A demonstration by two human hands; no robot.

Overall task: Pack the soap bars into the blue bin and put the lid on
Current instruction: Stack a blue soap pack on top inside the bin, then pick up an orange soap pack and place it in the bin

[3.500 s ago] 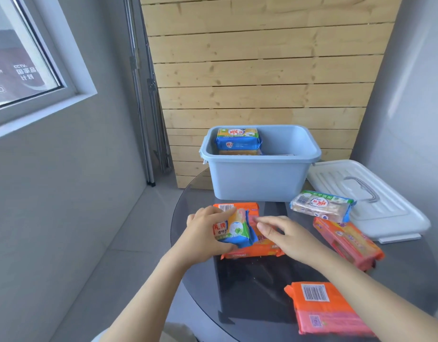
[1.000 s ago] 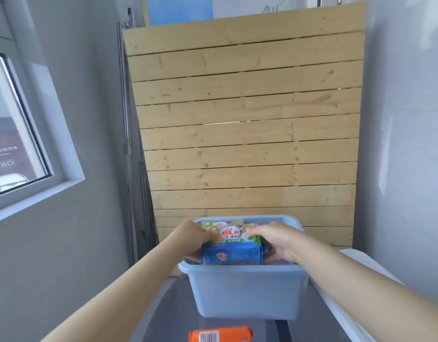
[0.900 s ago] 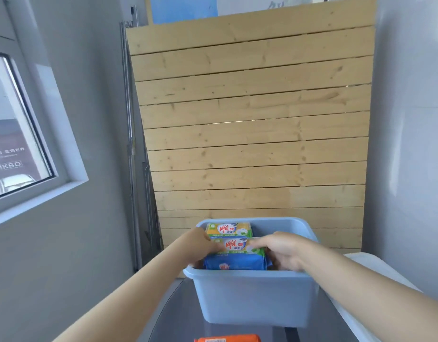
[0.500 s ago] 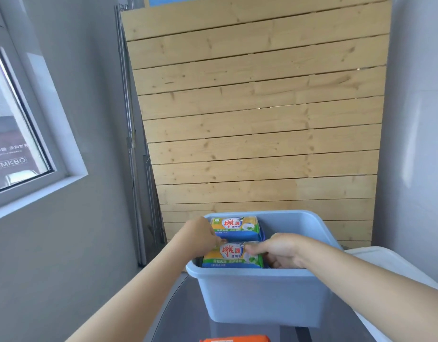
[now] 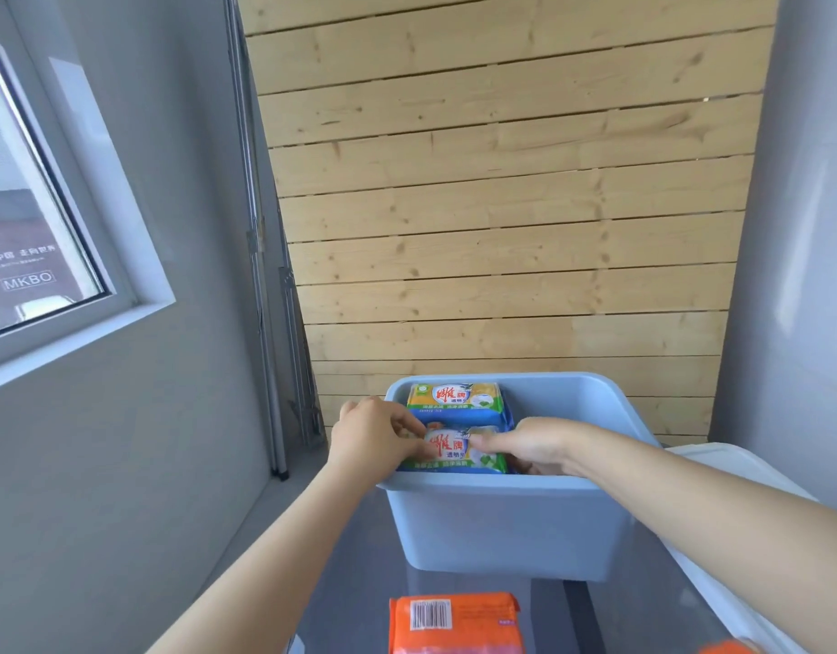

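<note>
The blue bin (image 5: 511, 521) stands open on the dark glass table. Inside at its left, a yellow-and-blue soap pack (image 5: 459, 398) lies against the far wall. In front of it lies a second soap pack (image 5: 454, 453) of the same kind, with both hands on it. My left hand (image 5: 374, 436) pinches its left end over the bin's rim. My right hand (image 5: 525, 443) holds its right end, fingers reaching down into the bin. An orange soap pack (image 5: 454, 623) lies on the table in front of the bin. The white lid (image 5: 718, 469) shows at the bin's right.
A wooden slat wall (image 5: 501, 205) rises right behind the bin. A grey wall with a window (image 5: 34, 219) is at the left and another grey wall at the right. A corner of a further orange pack (image 5: 728, 648) peeks in at the bottom edge.
Both hands carried the soap pack from the table into the bin and lowered it in front of the first pack. The camera has tilted down a little, showing more of the table.
</note>
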